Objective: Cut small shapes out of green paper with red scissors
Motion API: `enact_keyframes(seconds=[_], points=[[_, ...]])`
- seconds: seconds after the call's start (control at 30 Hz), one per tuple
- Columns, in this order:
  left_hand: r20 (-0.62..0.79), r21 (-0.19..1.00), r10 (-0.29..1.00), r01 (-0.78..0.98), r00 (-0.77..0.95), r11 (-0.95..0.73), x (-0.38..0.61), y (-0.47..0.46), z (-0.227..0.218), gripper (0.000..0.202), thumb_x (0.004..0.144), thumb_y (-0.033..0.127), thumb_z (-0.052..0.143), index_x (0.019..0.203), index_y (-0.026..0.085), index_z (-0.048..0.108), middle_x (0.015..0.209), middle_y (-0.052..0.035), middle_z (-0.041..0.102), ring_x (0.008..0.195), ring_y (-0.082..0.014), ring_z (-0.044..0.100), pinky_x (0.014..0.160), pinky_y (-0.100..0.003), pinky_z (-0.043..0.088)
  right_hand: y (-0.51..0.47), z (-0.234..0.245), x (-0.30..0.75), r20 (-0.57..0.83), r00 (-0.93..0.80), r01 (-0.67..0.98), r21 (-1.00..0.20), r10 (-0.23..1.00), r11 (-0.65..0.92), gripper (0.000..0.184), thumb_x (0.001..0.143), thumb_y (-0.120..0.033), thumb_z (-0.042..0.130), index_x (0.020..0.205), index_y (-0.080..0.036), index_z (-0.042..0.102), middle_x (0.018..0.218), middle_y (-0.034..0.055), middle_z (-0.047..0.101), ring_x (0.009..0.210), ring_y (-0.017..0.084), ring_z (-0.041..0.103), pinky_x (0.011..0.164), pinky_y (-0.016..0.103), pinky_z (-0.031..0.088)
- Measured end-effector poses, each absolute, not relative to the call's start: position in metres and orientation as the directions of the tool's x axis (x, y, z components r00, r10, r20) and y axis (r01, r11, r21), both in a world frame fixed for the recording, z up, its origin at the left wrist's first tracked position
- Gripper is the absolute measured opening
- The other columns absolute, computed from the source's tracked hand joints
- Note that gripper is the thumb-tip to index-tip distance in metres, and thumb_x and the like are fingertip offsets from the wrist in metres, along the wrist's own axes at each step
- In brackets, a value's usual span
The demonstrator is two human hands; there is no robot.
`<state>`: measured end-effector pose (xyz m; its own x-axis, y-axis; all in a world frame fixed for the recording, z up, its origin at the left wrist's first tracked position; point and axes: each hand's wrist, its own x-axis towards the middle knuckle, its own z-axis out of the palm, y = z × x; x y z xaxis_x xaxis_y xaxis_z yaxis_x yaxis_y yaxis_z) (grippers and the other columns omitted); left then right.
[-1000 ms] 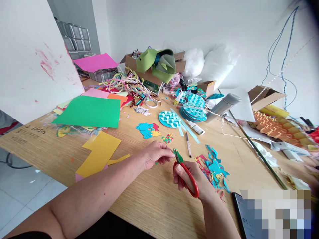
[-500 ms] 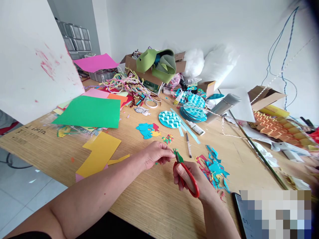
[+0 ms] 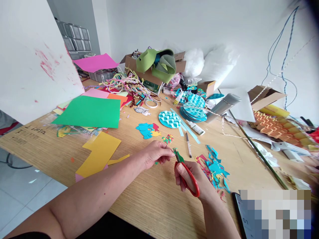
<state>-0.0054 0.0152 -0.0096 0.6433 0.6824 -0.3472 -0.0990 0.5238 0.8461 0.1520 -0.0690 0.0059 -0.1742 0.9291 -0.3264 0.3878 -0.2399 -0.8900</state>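
My right hand (image 3: 185, 176) is closed round the red handles of a pair of scissors (image 3: 190, 181), whose blades point up and away. Beside the blades shows a small piece of green paper (image 3: 179, 156), partly hidden behind them. My left hand (image 3: 159, 154) pinches the green paper close to the blade tips; how much of it sits under the fingers is hidden. Beyond the hands lie blue, red and yellow paper fish (image 3: 145, 130) and a little heap of tiny coloured paper bits (image 3: 167, 138). Blue, red and yellow paper scraps (image 3: 216, 167) are piled to the right.
A pen (image 3: 188, 145) and a glue bottle (image 3: 196, 127) lie beyond the scissors. Green card (image 3: 89, 111) and yellow paper (image 3: 102, 154) are on the left. Patterned blue discs (image 3: 169, 119), a grey flask (image 3: 224, 107) and a thin stick (image 3: 259, 151) lie farther off; a phone (image 3: 240, 212) is near right.
The scissors and my right hand have shifted very slightly to the right, and the green paper beside the blades has turned a little. My left hand stays almost still.
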Motion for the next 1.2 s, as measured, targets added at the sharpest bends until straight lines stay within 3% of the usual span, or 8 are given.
enact_keyframes(seconds=[0.2,0.5,1.2], points=[[-0.336,0.867,0.713,-0.093,0.616,0.489,-0.0055,0.0149,-0.0074,0.019,0.056,0.028,0.070,0.062,0.014,0.058,0.051,0.0032,0.054,0.044,-0.0055,0.043,0.044,-0.021,0.027,-0.0709,0.0076,0.1512,-0.321,-0.164,0.395,-0.888,0.933,-0.236,0.056,0.079,-0.068,0.051,0.058,-0.016,0.051,0.050,0.0013,0.058,0.036,0.008,0.050,0.036,0.018,0.031],[-0.320,0.881,0.711,-0.080,0.627,0.467,-0.0060,0.0148,-0.0086,0.018,0.056,0.028,0.069,0.061,0.014,0.058,0.051,0.0031,0.054,0.044,-0.0060,0.043,0.045,-0.022,0.028,-0.0692,0.0085,0.1518,-0.345,-0.189,0.375,-0.890,0.919,-0.257,0.044,0.077,-0.056,0.061,0.063,-0.015,0.052,0.053,0.0006,0.060,0.039,0.009,0.054,0.038,0.018,0.034],[-0.327,0.872,0.712,-0.092,0.622,0.481,-0.0062,0.0145,-0.0083,0.018,0.057,0.028,0.069,0.063,0.014,0.058,0.052,0.0033,0.054,0.044,-0.0057,0.043,0.045,-0.022,0.028,-0.0698,0.0093,0.1517,-0.340,-0.157,0.410,-0.877,0.927,-0.252,0.044,0.078,-0.056,0.060,0.059,-0.017,0.051,0.050,0.0004,0.059,0.037,0.009,0.053,0.037,0.018,0.032]])
